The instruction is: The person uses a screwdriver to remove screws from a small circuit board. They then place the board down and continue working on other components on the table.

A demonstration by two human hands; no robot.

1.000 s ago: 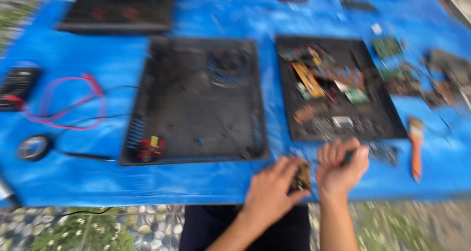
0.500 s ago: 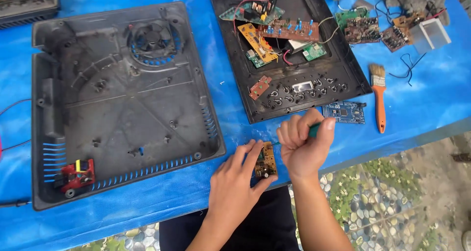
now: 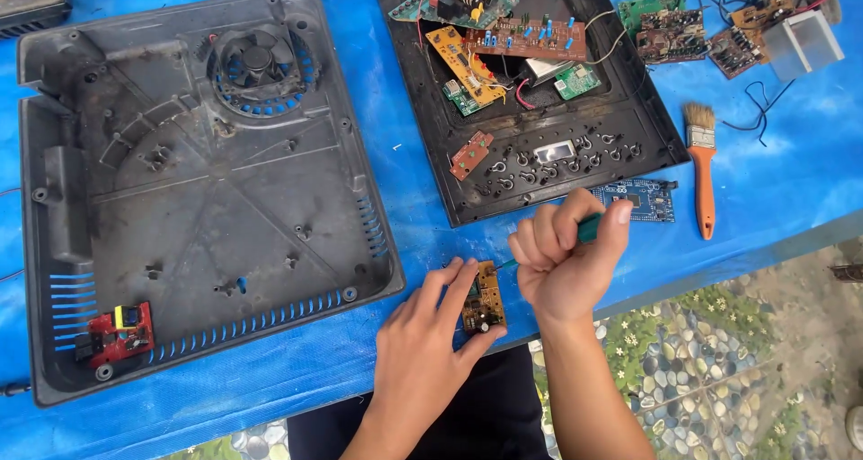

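Circuit board (image 3: 484,298) stays pinned by left hand (image 3: 422,334); right hand (image 3: 562,262) keeps screwdriver (image 3: 586,229).

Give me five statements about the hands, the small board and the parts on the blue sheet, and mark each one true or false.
1. The left hand steadies a small brown circuit board. True.
2. The right hand grips a green-handled tool with its tip at the board. True.
3. The paintbrush lies inside the large casing. False: it lies on the blue sheet, right of the smaller black tray.
4. A fan sits in the large casing. True.
5. The blue board is held in the right hand. False: it lies on the sheet beside that hand.
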